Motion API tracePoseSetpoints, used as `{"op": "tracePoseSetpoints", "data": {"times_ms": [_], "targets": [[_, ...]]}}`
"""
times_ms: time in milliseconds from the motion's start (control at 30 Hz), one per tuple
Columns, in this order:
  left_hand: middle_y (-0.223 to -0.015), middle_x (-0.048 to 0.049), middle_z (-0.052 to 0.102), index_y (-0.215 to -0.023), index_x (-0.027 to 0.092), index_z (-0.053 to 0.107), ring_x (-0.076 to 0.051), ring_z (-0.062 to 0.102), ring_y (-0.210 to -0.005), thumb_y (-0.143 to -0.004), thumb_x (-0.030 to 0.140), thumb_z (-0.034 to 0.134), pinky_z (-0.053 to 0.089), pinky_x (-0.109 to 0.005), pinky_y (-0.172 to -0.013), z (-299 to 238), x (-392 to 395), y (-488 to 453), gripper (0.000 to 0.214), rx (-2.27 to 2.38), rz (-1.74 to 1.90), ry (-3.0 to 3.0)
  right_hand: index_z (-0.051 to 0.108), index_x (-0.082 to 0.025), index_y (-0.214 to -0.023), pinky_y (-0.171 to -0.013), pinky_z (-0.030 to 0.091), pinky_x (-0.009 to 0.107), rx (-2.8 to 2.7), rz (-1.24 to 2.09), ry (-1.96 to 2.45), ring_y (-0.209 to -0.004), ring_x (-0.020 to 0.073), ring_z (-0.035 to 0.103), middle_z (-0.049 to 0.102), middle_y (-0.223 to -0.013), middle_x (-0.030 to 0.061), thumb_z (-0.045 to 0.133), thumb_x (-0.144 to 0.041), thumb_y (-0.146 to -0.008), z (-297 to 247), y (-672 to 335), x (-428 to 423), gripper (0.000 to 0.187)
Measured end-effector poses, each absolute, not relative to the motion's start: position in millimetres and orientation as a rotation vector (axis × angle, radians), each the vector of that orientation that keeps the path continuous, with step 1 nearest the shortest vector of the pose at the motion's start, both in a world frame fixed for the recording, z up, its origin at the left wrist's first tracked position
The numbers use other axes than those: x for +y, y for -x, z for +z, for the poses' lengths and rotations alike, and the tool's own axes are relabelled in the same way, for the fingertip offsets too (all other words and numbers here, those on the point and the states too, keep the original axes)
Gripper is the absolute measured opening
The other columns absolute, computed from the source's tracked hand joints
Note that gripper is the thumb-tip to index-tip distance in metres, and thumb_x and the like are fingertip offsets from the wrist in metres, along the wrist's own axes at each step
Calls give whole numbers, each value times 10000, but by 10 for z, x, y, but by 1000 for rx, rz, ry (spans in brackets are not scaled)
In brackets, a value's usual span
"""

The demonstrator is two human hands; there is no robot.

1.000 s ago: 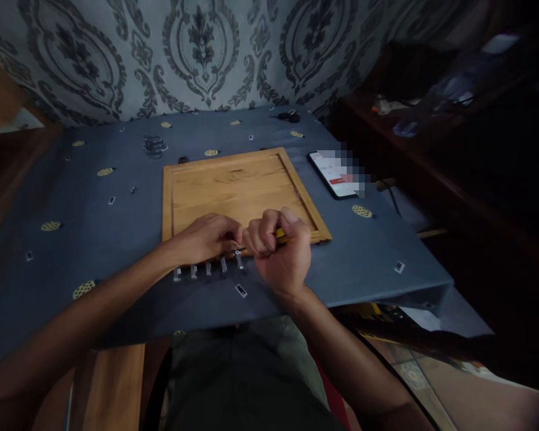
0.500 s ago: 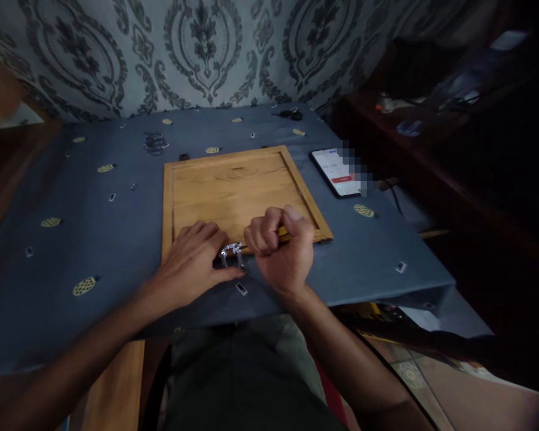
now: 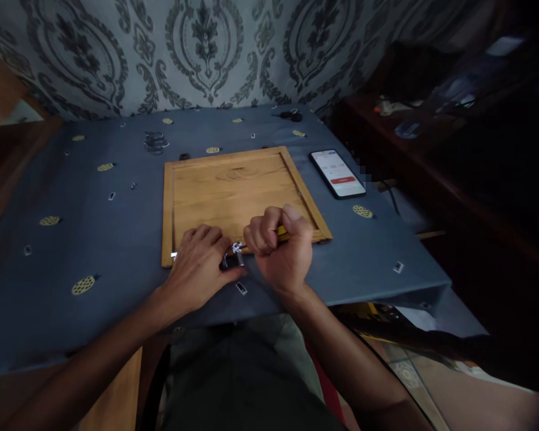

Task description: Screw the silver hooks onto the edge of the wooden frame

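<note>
Clenches a yellow-handled tool point(image 3: 282, 231) in the right hand point(image 3: 284, 254) at metal clips point(image 3: 239, 256) by the near edge of the wooden panel point(image 3: 233, 194), with the left hand's point(image 3: 196, 260) hold unclear, seemingly midway, leaving dark pieces point(image 3: 153, 143) loose beyond its far-left corner.

Likely a home: ornate medallion-patterned curtain or wall covering point(image 3: 206, 48) behind, pineapple-print tablecloth point(image 3: 350, 257), tiled floor point(image 3: 453, 383) below

One head-worn camera above the lap point(image 3: 238, 380), forward and downward over the nearby panel point(image 3: 233, 194)
</note>
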State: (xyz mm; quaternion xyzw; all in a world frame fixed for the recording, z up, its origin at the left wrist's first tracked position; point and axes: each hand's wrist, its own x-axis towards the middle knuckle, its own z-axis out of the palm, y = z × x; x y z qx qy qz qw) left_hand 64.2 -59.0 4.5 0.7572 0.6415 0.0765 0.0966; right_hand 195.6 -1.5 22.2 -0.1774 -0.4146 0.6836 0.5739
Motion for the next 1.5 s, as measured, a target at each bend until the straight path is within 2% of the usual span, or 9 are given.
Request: {"op": "tracePoseSetpoints", "data": {"times_ms": [133, 300, 567, 967, 1200, 1500], "targets": [[-1001, -75, 686, -945, 187, 755, -310, 603, -1030, -851, 460, 850, 472, -455, -905, 49, -574, -645, 304, 1900, 255, -2199, 337, -230, -438, -379, 190, 245, -978, 1617, 388, -370, 54, 190, 246, -418, -84, 702, -592, -883, 202, -1968, -10, 680], [-994, -65, 691, -925, 193, 760, -299, 615, -1017, -841, 456, 861, 467, -444, -889, 50, -556, -638, 294, 1884, 280, -2190, 334, -236, -448, -373, 184, 244, -1006, 1600, 396, -374, 62, 178, 234, -423, -85, 653, -626, -923, 184, -1971, -12, 692], [-929, -46, 678, -865, 203, 747, -285, 630, -987, -818, 462, 871, 452, -427, -880, 58, -518, -629, 291, 1857, 294, -2192, 327, -238, -445, -365, 177, 251, -1004, 1587, 420, -369, 66, 175, 232, -416, -83, 667, -658, -899, 189, -1958, -19, 706], [-962, -49, 690, -879, 195, 748, -294, 635, -1038, -815, 462, 880, 421, -421, -896, 36, -516, -611, 305, 1826, 326, -2191, 338, -224, -442, -391, 220, 245, -964, 1534, 464, -372, 64, 197, 228, -425, -79, 691, -451, -856, 241, -2038, -37, 590], [-963, -48, 702, -876, 187, 734, -286, 634, -1023, -812, 446, 884, 412, -419, -896, 38, -520, -609, 306, 1825, 344, -2196, 334, -227, -447, -382, 214, 247, -947, 1494, 505, -370, 67, 177, 221, -430, -78, 695, -460, -837, 275, -2071, 20, 580], [-974, -55, 706, -873, 184, 732, -298, 632, -1051, -828, 415, 874, 409, -427, -916, 49, -522, -616, 275, 1811, 350, -2166, 318, -238, -477, -385, 228, 252, -1001, 1501, 454, -373, 72, 155, 202, -441, -81, 647, -502, -907, 287, -1999, 56, 603]]}}
